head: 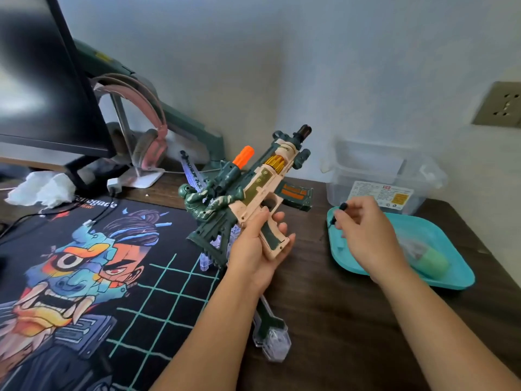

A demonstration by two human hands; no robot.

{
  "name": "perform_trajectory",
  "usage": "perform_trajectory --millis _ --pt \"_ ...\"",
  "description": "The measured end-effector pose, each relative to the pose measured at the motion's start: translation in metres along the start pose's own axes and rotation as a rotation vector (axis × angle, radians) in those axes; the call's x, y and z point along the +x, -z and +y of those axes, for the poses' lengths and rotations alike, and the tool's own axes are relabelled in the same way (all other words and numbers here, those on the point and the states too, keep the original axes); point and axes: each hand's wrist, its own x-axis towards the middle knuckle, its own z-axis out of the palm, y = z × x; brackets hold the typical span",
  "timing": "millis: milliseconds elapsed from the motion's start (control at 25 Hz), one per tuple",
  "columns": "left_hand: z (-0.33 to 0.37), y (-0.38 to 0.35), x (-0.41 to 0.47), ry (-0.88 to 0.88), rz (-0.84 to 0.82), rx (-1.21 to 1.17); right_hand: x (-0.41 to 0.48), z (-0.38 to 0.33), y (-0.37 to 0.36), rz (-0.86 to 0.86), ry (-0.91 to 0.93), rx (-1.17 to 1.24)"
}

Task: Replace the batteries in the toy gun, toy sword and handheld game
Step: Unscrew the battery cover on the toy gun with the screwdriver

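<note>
My left hand [258, 245] wrapped round grip of toy gun [253, 187]; gun lifted above desk [338, 320], muzzle tilted up toward wall. My right hand [363, 231] pinching small dark tool [342, 206] over teal tray [458, 268]. Toy sword [271, 335] flat on desk under gun.

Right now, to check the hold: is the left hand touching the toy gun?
Touching. The head view shows the left hand wrapped round the toy gun at its handle.
</note>
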Motion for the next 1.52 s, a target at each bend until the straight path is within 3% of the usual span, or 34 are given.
perform_trajectory --millis 80,200,440,760,1120,1520 --pt "0.000 0.001 0.002 -0.005 0.000 -0.006 -0.026 -0.031 -0.003 -0.021 0.108 0.331" --pt "0.000 0.002 0.002 -0.018 0.004 -0.009 -0.049 -0.036 -0.014 -0.009 0.280 0.432" --pt "0.001 0.003 0.000 -0.027 0.026 -0.024 -0.057 -0.010 -0.038 0.139 0.515 0.263" --pt "0.001 0.003 0.000 -0.048 0.048 -0.059 -0.061 0.000 -0.045 0.182 0.715 0.183" --pt "-0.001 0.003 -0.002 -0.103 0.094 -0.011 -0.063 0.005 -0.044 0.211 0.697 0.201" --pt "-0.001 0.002 -0.003 -0.127 0.117 0.006 -0.062 0.009 -0.046 0.105 0.617 0.153"
